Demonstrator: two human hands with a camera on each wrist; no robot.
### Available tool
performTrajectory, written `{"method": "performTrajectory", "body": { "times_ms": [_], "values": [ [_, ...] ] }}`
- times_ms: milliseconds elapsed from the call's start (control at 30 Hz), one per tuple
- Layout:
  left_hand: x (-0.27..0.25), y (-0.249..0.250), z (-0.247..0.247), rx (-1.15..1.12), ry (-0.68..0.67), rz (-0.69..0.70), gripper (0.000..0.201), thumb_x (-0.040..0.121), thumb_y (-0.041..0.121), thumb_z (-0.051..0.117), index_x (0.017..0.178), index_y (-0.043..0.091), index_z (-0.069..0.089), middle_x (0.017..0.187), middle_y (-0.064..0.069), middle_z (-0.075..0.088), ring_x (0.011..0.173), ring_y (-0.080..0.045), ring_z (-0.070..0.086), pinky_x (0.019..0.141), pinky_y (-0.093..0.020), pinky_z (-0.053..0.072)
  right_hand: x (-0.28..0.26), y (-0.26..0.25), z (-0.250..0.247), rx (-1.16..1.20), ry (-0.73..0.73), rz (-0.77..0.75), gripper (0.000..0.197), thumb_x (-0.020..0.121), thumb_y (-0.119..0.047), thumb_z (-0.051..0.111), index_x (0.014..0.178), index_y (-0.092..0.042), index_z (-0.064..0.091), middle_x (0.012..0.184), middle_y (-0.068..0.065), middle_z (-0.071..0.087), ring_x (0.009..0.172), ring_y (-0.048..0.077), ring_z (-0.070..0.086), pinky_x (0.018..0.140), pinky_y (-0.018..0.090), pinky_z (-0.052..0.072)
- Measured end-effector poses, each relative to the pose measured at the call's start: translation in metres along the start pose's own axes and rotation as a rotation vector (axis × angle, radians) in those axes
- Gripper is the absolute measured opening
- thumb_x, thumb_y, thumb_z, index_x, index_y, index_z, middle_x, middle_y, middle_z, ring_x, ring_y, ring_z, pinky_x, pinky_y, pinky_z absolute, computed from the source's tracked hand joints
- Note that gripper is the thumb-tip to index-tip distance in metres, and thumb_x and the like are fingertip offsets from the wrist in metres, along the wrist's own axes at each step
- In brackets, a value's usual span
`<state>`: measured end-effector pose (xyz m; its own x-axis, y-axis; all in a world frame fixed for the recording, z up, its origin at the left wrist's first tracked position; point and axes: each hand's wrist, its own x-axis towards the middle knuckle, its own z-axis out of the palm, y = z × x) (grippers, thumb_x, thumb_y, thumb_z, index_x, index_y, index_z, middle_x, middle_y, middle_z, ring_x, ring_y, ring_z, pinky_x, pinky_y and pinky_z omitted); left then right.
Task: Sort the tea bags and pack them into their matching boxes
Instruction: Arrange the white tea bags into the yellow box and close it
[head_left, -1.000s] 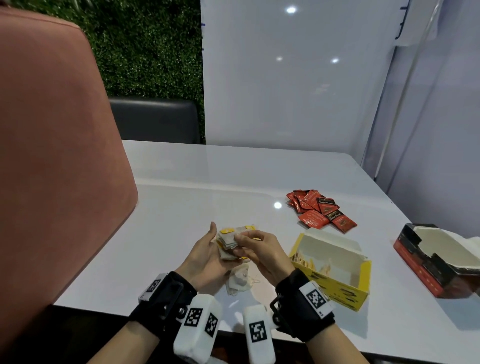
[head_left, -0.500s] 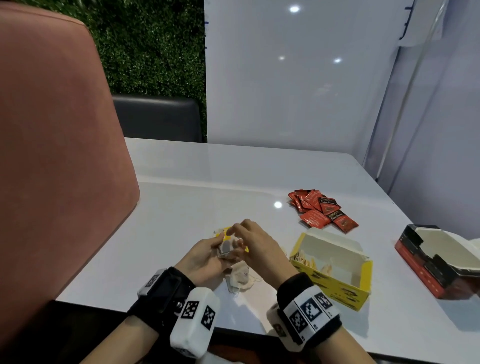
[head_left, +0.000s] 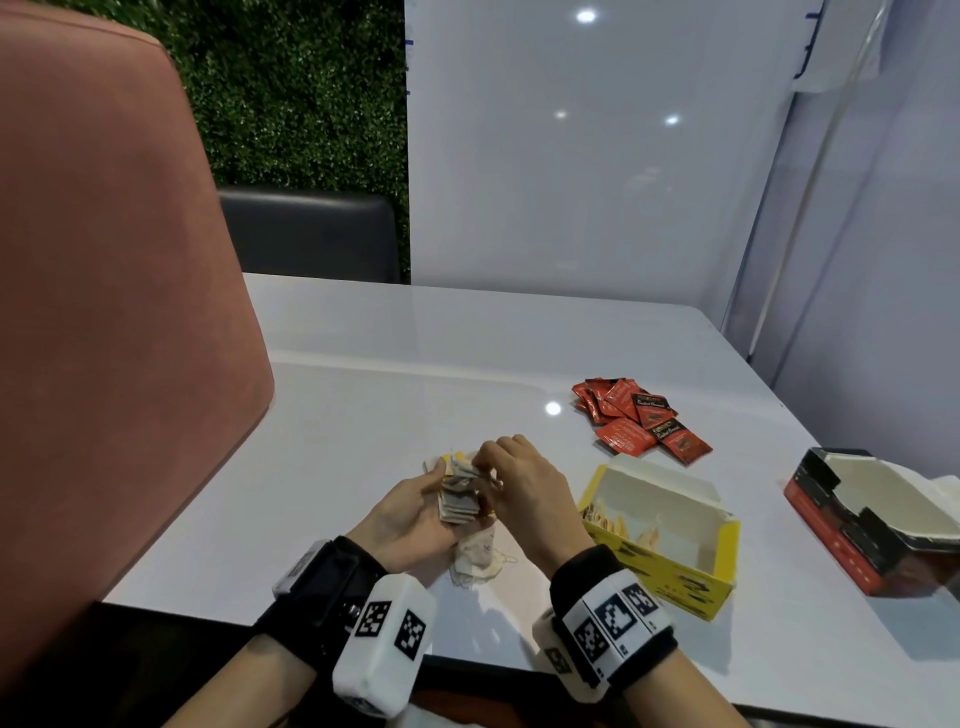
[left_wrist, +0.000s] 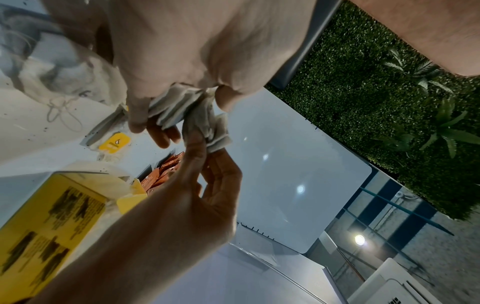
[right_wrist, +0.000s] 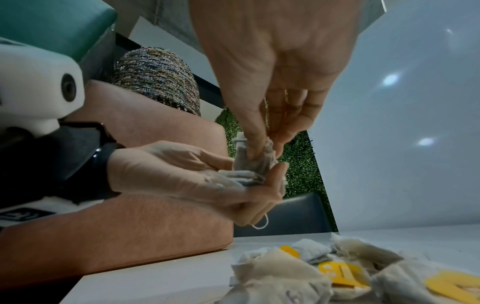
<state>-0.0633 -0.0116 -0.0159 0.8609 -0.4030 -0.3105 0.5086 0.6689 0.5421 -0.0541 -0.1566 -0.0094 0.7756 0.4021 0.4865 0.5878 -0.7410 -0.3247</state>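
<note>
Several paper tea bags (head_left: 457, 501) are now stacked in the left hand (head_left: 410, 517), its fingers curled under the stack, where a second ago the bundle was only being gathered. One bag is pinched at the top by the right hand (head_left: 524, 488) and squared onto the stack. Loose bags (head_left: 475, 558) are left on the table (head_left: 363, 415) beneath. Just right, the yellow box (head_left: 670, 540) is open, ready for them. Beyond, the red sachets (head_left: 636, 421) are untouched; the red box (head_left: 872, 519) waits far right
</note>
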Motion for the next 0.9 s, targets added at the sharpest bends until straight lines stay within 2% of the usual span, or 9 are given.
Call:
{"method": "performTrajectory", "body": {
  "times_ms": [133,267,400,533,600,667,767,833,900],
  "values": [
    [-0.001,-0.001,0.004,-0.014,0.005,0.003,0.034,0.089,0.021,0.041,0.104,-0.003,0.058,0.092,-0.018,0.062,0.086,-0.027,0.06,0.074,-0.041,0.057,-0.001,-0.001,0.003,-0.092,-0.047,-0.059,0.006,0.087,-0.013,0.054,0.093,-0.012,0.055,0.094,0.004,0.058,0.093,0.023,0.05,0.062,0.037,0.046],
    [0.001,0.0,0.0,-0.001,0.02,0.004,0.044,0.099,0.03,0.03,0.112,-0.002,0.056,0.097,-0.018,0.063,0.093,-0.027,0.056,0.071,-0.04,0.059,-0.003,-0.001,0.008,-0.176,-0.055,-0.126,0.011,0.076,-0.01,0.062,0.085,-0.014,0.056,0.083,0.002,0.059,0.082,0.024,0.056,0.05,0.033,0.044],
    [0.001,0.001,-0.002,-0.064,-0.005,0.014,0.045,0.1,0.031,0.029,0.104,-0.002,0.059,0.091,-0.015,0.062,0.083,-0.024,0.061,0.069,-0.04,0.059,0.001,-0.002,-0.002,-0.041,-0.055,-0.045,0.012,0.091,-0.026,0.054,0.095,-0.015,0.057,0.093,0.0,0.057,0.092,0.017,0.048,0.063,0.028,0.039],
    [-0.001,0.0,0.0,-0.058,-0.016,-0.005,0.037,0.099,0.026,0.032,0.109,0.0,0.056,0.098,-0.016,0.06,0.094,-0.026,0.055,0.075,-0.048,0.056,0.012,-0.004,-0.014,0.018,-0.03,0.041,0.02,0.094,-0.033,0.049,0.096,-0.015,0.057,0.095,-0.002,0.057,0.09,0.014,0.046,0.067,0.025,0.037],
    [0.001,-0.001,-0.001,-0.072,-0.013,-0.014,0.035,0.099,0.025,0.032,0.112,0.001,0.055,0.099,-0.017,0.059,0.093,-0.026,0.054,0.075,-0.047,0.057,0.014,-0.004,-0.015,-0.026,0.003,0.027,0.018,0.094,-0.03,0.049,0.096,-0.013,0.055,0.096,-0.001,0.056,0.09,0.015,0.047,0.065,0.026,0.038],
    [0.002,-0.002,-0.002,-0.083,-0.016,-0.021,0.035,0.099,0.026,0.032,0.114,0.002,0.052,0.104,-0.016,0.057,0.099,-0.026,0.052,0.082,-0.05,0.052,0.012,-0.007,-0.012,-0.072,0.017,-0.033,0.012,0.092,-0.022,0.053,0.093,-0.011,0.054,0.093,0.003,0.055,0.086,0.018,0.049,0.059,0.029,0.04],
    [0.003,-0.001,-0.001,-0.062,-0.016,-0.026,0.039,0.098,0.029,0.031,0.108,-0.002,0.053,0.102,-0.017,0.056,0.099,-0.026,0.053,0.083,-0.045,0.052,0.005,-0.011,-0.004,-0.174,-0.061,-0.107,0.011,0.078,-0.008,0.062,0.081,-0.011,0.052,0.082,0.005,0.054,0.076,0.024,0.054,0.047,0.03,0.037],
    [0.003,-0.001,0.0,-0.033,-0.01,-0.029,0.042,0.099,0.03,0.03,0.107,-0.003,0.054,0.099,-0.018,0.059,0.092,-0.027,0.059,0.075,-0.042,0.057,0.004,-0.01,0.0,-0.183,-0.086,-0.123,0.012,0.077,-0.005,0.061,0.084,-0.01,0.053,0.085,0.006,0.055,0.081,0.025,0.053,0.049,0.032,0.04],
    [0.004,-0.001,-0.001,-0.016,-0.012,-0.025,0.043,0.099,0.03,0.029,0.114,-0.003,0.052,0.102,-0.02,0.06,0.09,-0.028,0.062,0.074,-0.04,0.059,0.005,-0.009,-0.001,-0.172,-0.129,-0.108,0.011,0.081,-0.005,0.057,0.091,-0.009,0.054,0.093,0.006,0.055,0.09,0.024,0.049,0.056,0.034,0.042]
  ]
}}
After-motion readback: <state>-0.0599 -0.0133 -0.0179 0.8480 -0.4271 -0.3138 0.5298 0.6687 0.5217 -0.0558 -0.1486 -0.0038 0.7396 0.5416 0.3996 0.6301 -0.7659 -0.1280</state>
